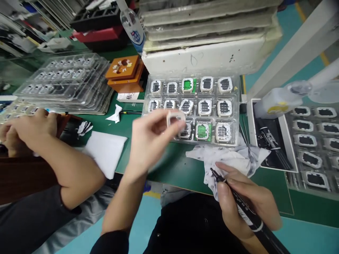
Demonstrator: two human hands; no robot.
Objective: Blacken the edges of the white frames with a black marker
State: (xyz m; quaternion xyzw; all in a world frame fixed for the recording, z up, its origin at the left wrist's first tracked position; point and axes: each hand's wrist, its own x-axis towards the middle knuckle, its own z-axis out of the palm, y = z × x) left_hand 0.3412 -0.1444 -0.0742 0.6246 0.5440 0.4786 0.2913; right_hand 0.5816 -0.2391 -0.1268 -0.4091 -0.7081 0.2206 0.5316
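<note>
Pinched between the thumb and fingers of my left hand (152, 137) is a small white square frame part (174, 117) with rounded corners, blurred by motion. It is held above the front left of a clear plastic tray (192, 97), whose compartments hold several similar white parts with dark grids; two of them show green. My right hand (246, 201) grips a black marker pen (243, 206), its tip pointing up and left. Under the tip lies a crumpled white cloth (212, 158) with dark smudges, along the tray's front edge.
A co-worker's arm (55, 151) rests at the left. Stacked clear trays (60, 84), an orange block (124, 70) and a folded white cloth (106, 151) sit there too. A bottle (283, 100) stands by a white box (287, 155) at right. Foam-like sheets (209, 53) rise behind the tray.
</note>
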